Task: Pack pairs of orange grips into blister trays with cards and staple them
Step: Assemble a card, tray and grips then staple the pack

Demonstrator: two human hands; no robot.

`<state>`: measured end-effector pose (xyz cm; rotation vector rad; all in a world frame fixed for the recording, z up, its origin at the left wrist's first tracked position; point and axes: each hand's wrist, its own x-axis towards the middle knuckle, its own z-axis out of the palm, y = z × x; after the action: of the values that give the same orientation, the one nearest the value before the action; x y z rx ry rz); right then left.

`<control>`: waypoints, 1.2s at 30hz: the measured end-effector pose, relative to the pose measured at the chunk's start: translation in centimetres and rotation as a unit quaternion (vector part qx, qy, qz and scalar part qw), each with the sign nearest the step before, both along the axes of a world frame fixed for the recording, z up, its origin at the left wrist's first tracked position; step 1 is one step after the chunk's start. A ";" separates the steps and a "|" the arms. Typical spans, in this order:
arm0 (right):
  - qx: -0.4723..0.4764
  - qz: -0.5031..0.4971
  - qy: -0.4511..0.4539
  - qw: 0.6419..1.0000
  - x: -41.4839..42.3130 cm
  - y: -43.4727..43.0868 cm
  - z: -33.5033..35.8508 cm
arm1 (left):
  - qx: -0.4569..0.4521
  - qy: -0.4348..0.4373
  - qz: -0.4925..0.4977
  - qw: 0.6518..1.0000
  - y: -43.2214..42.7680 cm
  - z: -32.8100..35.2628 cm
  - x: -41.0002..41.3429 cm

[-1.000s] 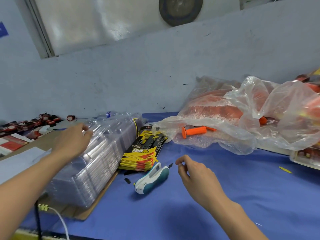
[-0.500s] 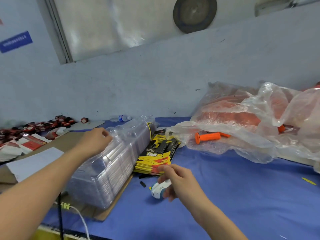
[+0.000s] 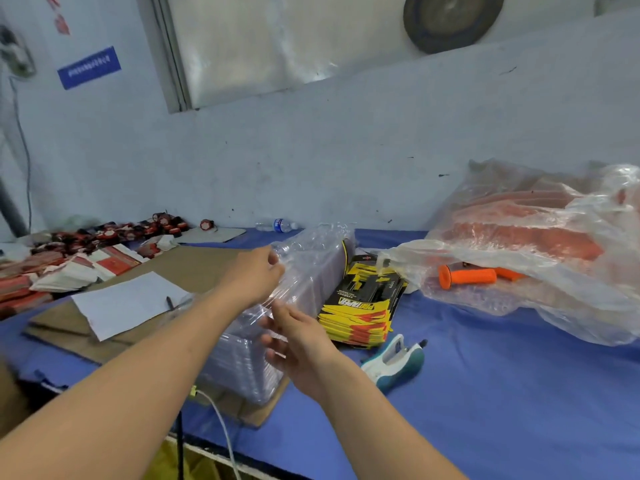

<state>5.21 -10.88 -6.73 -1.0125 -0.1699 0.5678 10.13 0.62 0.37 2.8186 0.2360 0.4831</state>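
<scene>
Your left hand [image 3: 252, 276] curls over the top of the tray stack [image 3: 313, 271], pinching its top edge. Your right hand [image 3: 301, 344] touches the stack's right side, fingers straight and apart. The cards [image 3: 363, 306] sit just right of the stack. The stapler [image 3: 394, 358] is right of the stack and nearer you. The orange grip [image 3: 465, 276] is well right of the stack, in the bag [image 3: 554, 299].

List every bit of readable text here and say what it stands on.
"PROTAPER", upside down, on the top card of the yellow stack; the smaller print there is too small to read.
White lettering on the blue wall sign: too blurred.
Print on the bottle label: too small.
Print on the red packs: unreadable.
</scene>
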 end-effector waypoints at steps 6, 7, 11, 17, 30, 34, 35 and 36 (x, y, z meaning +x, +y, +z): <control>-0.055 -0.039 -0.007 0.998 0.8 0.8 -0.4 | -0.048 -0.008 -0.005 0.999 1.4 0.4 0.8; -0.066 -0.048 -0.005 0.997 1.0 0.9 -0.4 | -0.054 -0.019 -0.005 0.998 1.5 0.8 0.9; -0.092 -0.056 0.006 0.994 1.5 1.1 -0.4 | -0.069 -0.099 0.021 0.993 2.0 3.8 1.0; -0.145 -0.059 -0.026 0.987 1.8 1.1 0.0 | -0.164 -0.228 0.039 0.959 2.3 8.4 -0.4; 0.113 -0.291 -0.090 0.946 -0.2 -17.3 7.1 | -0.576 0.205 -0.356 0.707 -8.2 7.4 -6.2; 0.135 -0.354 -0.055 0.924 -2.8 -24.6 4.6 | -0.607 0.346 -0.406 0.589 -13.2 2.5 -3.9; 0.125 -0.370 -0.044 0.919 -3.3 -26.2 3.6 | -0.603 0.364 -0.418 0.574 -14.6 1.4 -3.5; 0.115 -0.386 -0.039 0.914 -3.8 -27.7 2.6 | -0.595 0.376 -0.427 0.568 -15.9 0.4 -3.2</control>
<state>1.42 -38.62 -4.10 -0.7864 0.0986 -0.2144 6.93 -15.30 0.81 1.2695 -0.4874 -0.8424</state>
